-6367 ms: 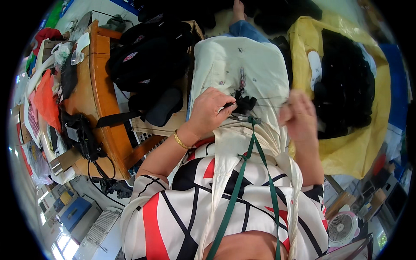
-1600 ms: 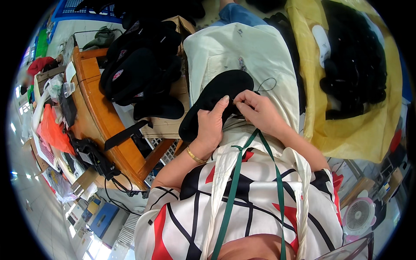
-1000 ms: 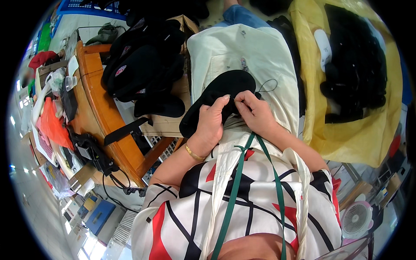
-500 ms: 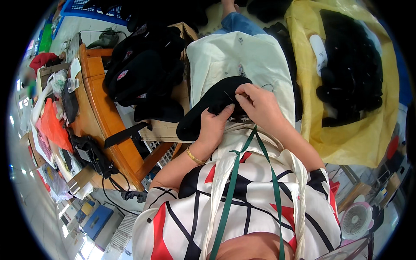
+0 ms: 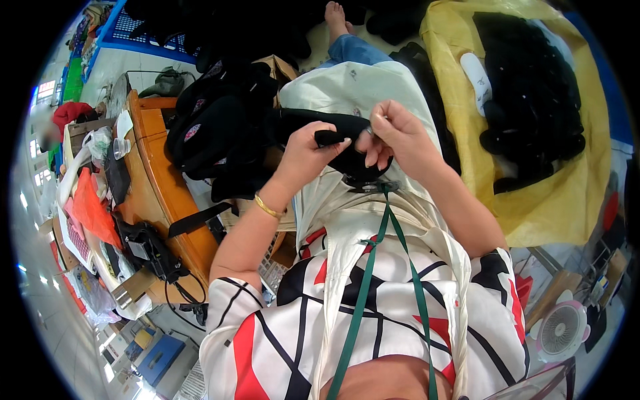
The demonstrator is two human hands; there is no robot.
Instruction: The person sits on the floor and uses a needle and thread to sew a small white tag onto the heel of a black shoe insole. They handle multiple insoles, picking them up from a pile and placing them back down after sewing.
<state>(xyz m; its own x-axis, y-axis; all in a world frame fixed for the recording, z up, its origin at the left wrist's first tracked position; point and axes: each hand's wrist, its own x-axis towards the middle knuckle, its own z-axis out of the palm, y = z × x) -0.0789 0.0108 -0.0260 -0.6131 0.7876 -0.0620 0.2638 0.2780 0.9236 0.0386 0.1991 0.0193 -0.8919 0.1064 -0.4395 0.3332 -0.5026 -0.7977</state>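
Note:
A long, soft black fabric piece (image 5: 343,124), rounded like a shoe sole, is held over my lap. My left hand (image 5: 308,148), with a gold bangle at the wrist, grips its near edge between thumb and fingers and folds it up. At the piece's right end is my right hand (image 5: 403,137), its thumb and forefinger pinched just above the fabric. A metal band shows on a finger of that hand. Whatever the pinch holds is too small to make out. Under the work lies a cream apron cloth (image 5: 393,83) over my legs.
Black padded pieces (image 5: 227,127), some with pink patches, pile up left beside a wooden bench (image 5: 157,150). A yellow sack (image 5: 533,223) on the right holds more black pieces and a white sole-shaped piece (image 5: 475,77). A fan (image 5: 561,330) stands at lower right.
My right hand has risen and turned at the fabric's right end. My left hand has moved up and left, folding the edge. The needle and thread loop seen earlier no longer show clearly.

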